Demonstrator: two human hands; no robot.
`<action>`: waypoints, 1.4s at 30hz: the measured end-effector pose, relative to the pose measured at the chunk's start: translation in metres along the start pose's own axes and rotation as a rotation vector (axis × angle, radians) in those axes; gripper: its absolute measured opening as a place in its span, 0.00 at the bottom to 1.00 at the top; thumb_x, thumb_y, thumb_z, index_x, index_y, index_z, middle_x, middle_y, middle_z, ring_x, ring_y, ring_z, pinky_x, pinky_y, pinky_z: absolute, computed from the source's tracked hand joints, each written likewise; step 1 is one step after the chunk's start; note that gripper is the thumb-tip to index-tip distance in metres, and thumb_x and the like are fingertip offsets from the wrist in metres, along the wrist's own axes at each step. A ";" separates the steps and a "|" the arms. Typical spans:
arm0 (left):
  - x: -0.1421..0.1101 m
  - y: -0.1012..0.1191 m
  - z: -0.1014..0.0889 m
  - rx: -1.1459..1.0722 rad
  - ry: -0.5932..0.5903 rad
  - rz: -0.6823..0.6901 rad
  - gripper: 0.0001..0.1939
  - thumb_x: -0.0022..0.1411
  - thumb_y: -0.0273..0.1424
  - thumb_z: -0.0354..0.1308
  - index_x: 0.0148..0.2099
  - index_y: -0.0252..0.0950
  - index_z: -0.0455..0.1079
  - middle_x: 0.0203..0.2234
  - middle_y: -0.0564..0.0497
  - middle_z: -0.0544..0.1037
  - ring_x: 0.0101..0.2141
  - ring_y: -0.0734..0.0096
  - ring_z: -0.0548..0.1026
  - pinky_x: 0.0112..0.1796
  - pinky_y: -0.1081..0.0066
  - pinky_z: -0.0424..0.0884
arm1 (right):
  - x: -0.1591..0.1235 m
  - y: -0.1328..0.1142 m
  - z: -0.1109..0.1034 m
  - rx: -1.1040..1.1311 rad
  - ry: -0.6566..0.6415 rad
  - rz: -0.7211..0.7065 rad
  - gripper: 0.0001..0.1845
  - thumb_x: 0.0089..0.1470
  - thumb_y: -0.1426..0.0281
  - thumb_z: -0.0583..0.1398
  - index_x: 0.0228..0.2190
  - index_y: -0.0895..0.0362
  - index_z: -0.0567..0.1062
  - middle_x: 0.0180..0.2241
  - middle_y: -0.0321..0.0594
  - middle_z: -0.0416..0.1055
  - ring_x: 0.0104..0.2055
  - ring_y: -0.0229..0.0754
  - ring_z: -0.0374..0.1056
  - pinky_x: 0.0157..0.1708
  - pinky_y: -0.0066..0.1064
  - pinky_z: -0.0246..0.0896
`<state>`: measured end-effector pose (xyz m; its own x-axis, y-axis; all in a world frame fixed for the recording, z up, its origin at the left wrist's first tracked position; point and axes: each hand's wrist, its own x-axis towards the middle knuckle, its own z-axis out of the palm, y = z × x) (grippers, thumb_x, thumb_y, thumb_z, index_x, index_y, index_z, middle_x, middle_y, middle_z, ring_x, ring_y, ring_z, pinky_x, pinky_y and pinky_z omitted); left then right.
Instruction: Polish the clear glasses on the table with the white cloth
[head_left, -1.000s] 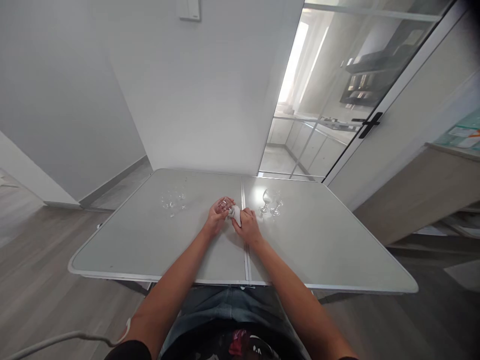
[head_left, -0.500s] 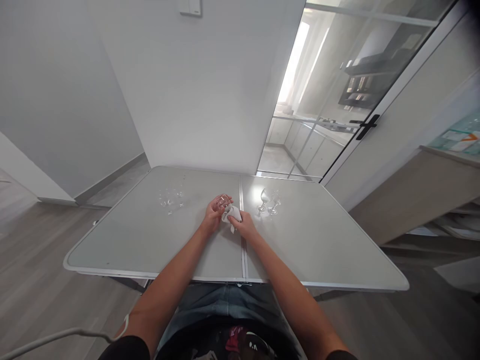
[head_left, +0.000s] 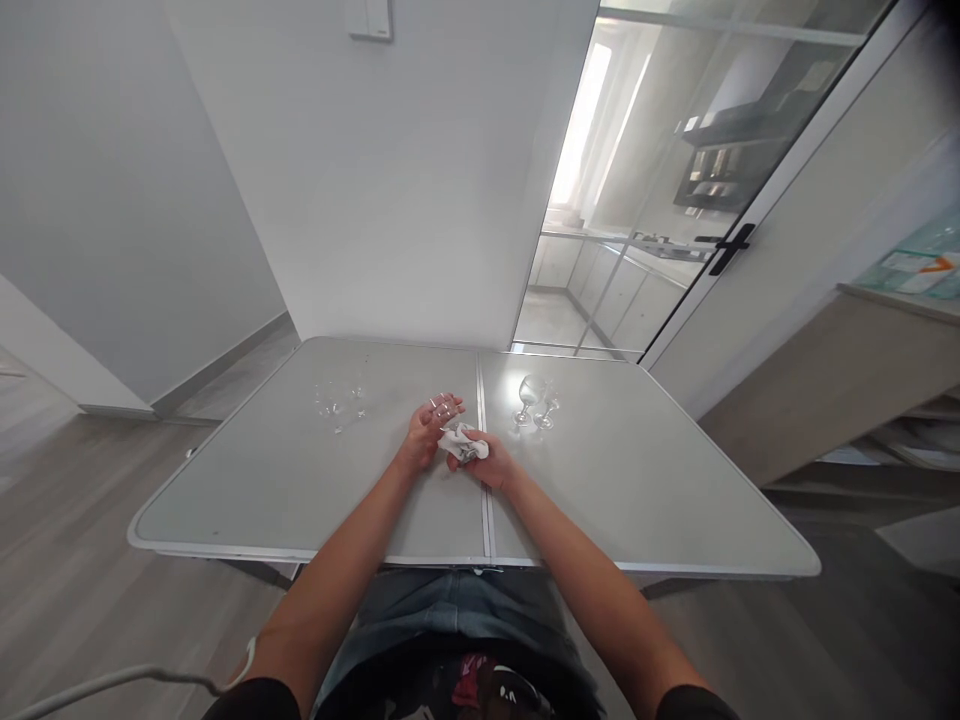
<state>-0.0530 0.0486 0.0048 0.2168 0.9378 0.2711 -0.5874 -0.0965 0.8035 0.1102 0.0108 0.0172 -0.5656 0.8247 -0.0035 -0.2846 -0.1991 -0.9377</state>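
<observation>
My left hand [head_left: 426, 432] is closed around the bowl of a clear wine glass [head_left: 444, 407], held above the middle of the table. In my right hand [head_left: 491, 462] is a crumpled white cloth [head_left: 463, 443], pressed near the lower part of the glass. The cloth and fingers hide the stem and base. Just right of the table's seam stand two stemmed glasses, the nearer one a wine glass [head_left: 529, 392] and beside it another wine glass [head_left: 547, 408]. Several clear glasses [head_left: 337, 403] stand on the left part of the table, their outlines faint.
The pale folding table [head_left: 270, 480] has a metal rim and a seam down its middle. A white wall [head_left: 397, 200] rises behind it. At the back right is a glazed door with a black handle [head_left: 731, 248]. A white cable [head_left: 150, 673] runs by my left arm.
My right hand has turned, and the cloth is now bunched more openly on top of its fingers. The left hand keeps its hold on the glass. The camera view has shifted slightly.
</observation>
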 end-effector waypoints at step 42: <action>0.010 -0.009 0.002 0.090 0.144 0.035 0.34 0.46 0.42 0.75 0.53 0.35 0.71 0.52 0.36 0.77 0.48 0.54 0.79 0.50 0.58 0.72 | 0.003 0.000 0.002 -0.590 0.361 -0.112 0.12 0.54 0.58 0.59 0.31 0.55 0.69 0.28 0.39 0.69 0.32 0.43 0.65 0.35 0.35 0.62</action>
<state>-0.0446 0.0580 0.0013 0.0795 0.9708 0.2265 -0.5191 -0.1536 0.8408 0.1069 0.0124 0.0182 -0.2361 0.9680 0.0851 0.1993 0.1340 -0.9707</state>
